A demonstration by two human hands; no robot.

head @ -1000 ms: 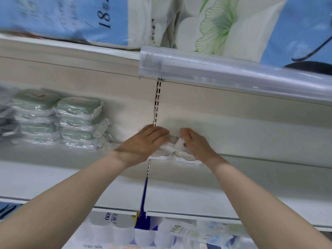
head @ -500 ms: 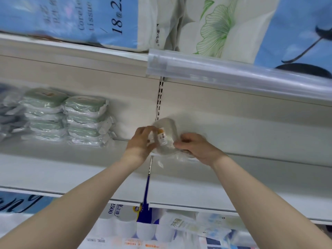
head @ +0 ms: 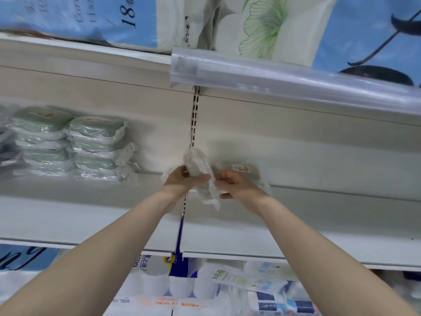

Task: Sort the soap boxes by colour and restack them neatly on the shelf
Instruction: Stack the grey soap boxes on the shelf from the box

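Leftmost, at the frame's edge, blurred grey wrapped packs (head: pixel 5 147), too smeared to identify. Just beside them, on the shelf (head: pixel 91 213) and against its back panel, green soap boxes (head: pixel 68 142) in clear film, piled in two neat stacks side by side and touching, loose film ends sticking out to the right. Further along, past a stretch of panel, the slotted upright (head: pixel 195 119) at the join of two shelf bays. Directly below it, raised off the shelf, a white soap box (head: pixel 196 166) in crinkled clear wrap, stood on end and tilted, gripped low down by the left hand (head: pixel 180 182), fingers curled round it. Hanging from the box, a loose tail of wrap between the two hands. Next to that tail, the right hand (head: pixel 238 187), fingers curled inward; whether pinching the wrap or merely touching it, impossible to tell. Behind the right hand, flat on the shelf near the back panel, a second pale box (head: pixel 247 172) with a small label on top. Overhead to the right, a clear plastic price rail (head: pixel 296 87) along the upper shelf's edge, tissue packs (head: pixel 91 17) above it.
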